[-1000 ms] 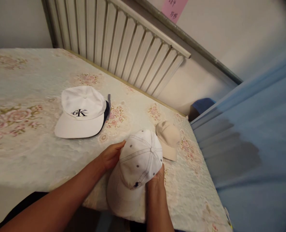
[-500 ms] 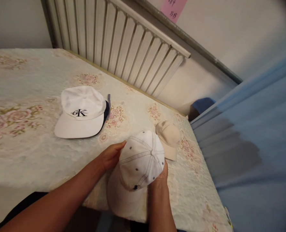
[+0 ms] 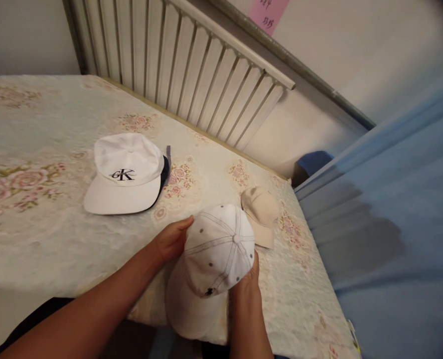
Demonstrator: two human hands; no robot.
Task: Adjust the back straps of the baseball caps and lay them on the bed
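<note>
Head view: stitched white cap [image 3: 221, 249] at lower centre, held between 2 hands, left hand [image 3: 172, 240] on its left edge, right hand [image 3: 248, 280] on its right, both touching; fingers partly hidden. Long axis slants, brim [image 3: 191, 310] toward frame bottom, slightly left.

My one view looks forward and down from my head, close over my left grip [image 3: 172, 241] at seven o'clock and right grip [image 3: 248, 278] at five. It's tilted: the radiator [image 3: 184, 60] slants across twelve, the blue curtain [image 3: 385, 229] at three.
</note>
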